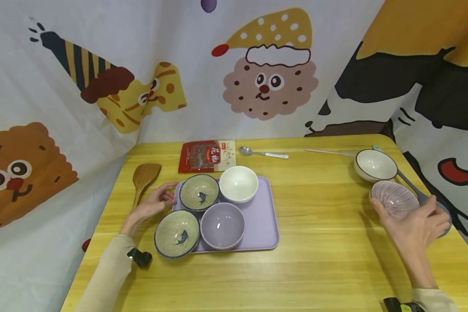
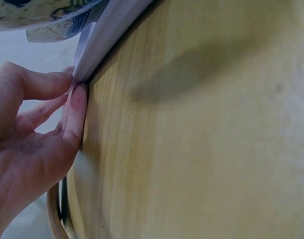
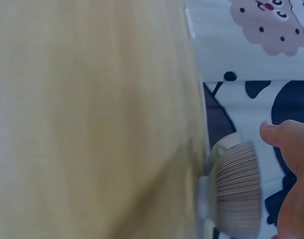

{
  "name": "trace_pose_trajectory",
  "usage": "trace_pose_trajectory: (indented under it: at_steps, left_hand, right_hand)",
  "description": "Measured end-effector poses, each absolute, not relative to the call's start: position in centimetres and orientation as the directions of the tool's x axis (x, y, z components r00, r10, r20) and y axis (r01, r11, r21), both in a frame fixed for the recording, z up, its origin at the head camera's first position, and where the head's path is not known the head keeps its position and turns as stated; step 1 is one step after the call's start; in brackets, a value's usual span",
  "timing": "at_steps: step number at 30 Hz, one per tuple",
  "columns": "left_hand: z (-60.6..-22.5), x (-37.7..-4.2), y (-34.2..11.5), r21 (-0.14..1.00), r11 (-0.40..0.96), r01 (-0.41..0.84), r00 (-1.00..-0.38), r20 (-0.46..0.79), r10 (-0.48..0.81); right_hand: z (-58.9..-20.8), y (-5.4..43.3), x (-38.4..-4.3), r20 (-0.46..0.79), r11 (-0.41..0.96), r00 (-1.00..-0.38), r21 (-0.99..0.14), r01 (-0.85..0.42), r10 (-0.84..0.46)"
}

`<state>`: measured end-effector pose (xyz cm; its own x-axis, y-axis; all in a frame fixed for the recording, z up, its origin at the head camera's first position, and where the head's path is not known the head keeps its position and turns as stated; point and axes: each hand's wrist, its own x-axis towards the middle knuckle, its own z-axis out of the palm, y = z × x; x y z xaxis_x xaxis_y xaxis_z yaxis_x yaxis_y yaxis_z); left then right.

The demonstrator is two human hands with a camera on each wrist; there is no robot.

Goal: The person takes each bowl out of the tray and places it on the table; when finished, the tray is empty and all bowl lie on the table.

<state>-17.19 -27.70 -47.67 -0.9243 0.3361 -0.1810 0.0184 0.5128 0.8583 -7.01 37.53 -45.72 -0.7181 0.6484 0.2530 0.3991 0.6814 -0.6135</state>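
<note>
In the head view my left hand (image 1: 153, 205) is at the left edge of a lilac tray (image 1: 259, 221). Thumb and fingers pinch the tray's rim (image 2: 99, 47), as the left wrist view shows. On the tray sit two speckled bowls (image 1: 199, 186) with blue rims, a white bowl (image 1: 238, 182) and a plain purple bowl (image 1: 223, 223); the nearer speckled one overhangs its corner. Far right, my right hand (image 1: 417, 229) is over a striped purple bowl (image 1: 394, 195). In the right wrist view its thumb stands apart from this bowl (image 3: 236, 194); the other fingers are mostly hidden there.
A dark-rimmed white bowl (image 1: 375, 165) stands behind the striped one, beside a grey utensil (image 1: 411, 184). A wooden spatula (image 1: 146, 175) lies left of the tray. Behind it are a red spice packet (image 1: 203, 157) and a metal spoon (image 1: 263, 153). A cartoon curtain (image 1: 195, 125) hangs behind the table.
</note>
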Motion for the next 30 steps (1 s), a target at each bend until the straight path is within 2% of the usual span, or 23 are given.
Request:
trace_pose_trajectory:
  at_steps: [5, 11, 14, 24, 30]
  left_hand:
    - [-47.6, -17.0, -27.6, 0.856, 0.517, 0.016, -0.927, -0.182, 0.329]
    - [-47.6, -17.0, -27.6, 0.859, 0.512, 0.005, -0.927, -0.188, 0.325]
    - [-47.6, -17.0, -27.7, 0.862, 0.508, 0.001, -0.926, -0.190, 0.325]
    - [-47.7, -17.1, -27.7, 0.866, 0.501, 0.004, -0.924, -0.188, 0.332]
    - [-47.6, -17.3, -27.7, 0.860, 0.511, 0.007, -0.925, -0.188, 0.329]
  right_hand:
    - [-43.8, 36.7, -7.4, 0.314, 0.707, -0.739, -0.642, 0.297, 0.596]
    - [-41.0, 35.3, -8.3, 0.234, 0.685, -0.808, -0.679, 0.262, 0.541]
    - [-40.0, 34.3, -9.0, 0.232, 0.701, -0.846, -0.681, 0.212, 0.481]
    - [-37.9, 30.6, -11.6, 0.327, 0.753, -0.905, -0.658, -0.011, 0.273]
    - [-36.4, 28.3, -13.4, 0.260, 0.732, -0.950, -0.679, -0.052, 0.174]
